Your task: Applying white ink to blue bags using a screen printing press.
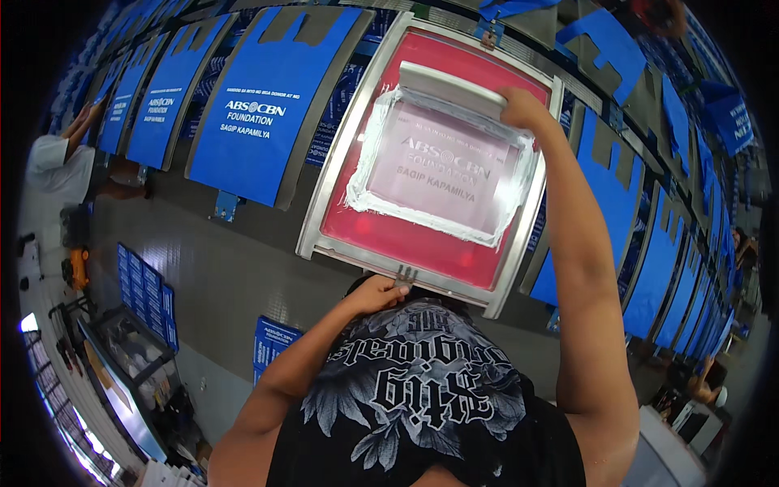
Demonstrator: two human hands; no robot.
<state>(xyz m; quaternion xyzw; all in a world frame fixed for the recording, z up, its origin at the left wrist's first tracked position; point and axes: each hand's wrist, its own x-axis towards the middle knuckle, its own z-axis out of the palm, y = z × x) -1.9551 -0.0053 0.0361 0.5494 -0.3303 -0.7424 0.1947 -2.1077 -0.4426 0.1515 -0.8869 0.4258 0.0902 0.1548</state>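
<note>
In front of me lies a metal-edged screen-printing frame [450, 289] with red mesh. White ink [393, 208] rings its pale, see-through lettered window [434, 183]. A squeegee [451, 87] with a long, light-coloured handle rests across the far end of the window. My right hand [522, 108] is closed on the right end of that squeegee, the arm stretched far forward. At the frame's near edge, my left hand [380, 294] holds a small metal bracket [406, 274] between thumb and fingers. The fingertips under it are partly hidden.
Blue bags [264, 105] with white print lie on boards in rows to the left, more blue bags [600, 187] to the right. Another person [61, 166] works at the far left. Below left stand a dark cart [134, 349] and stacked blue printed pieces [146, 292].
</note>
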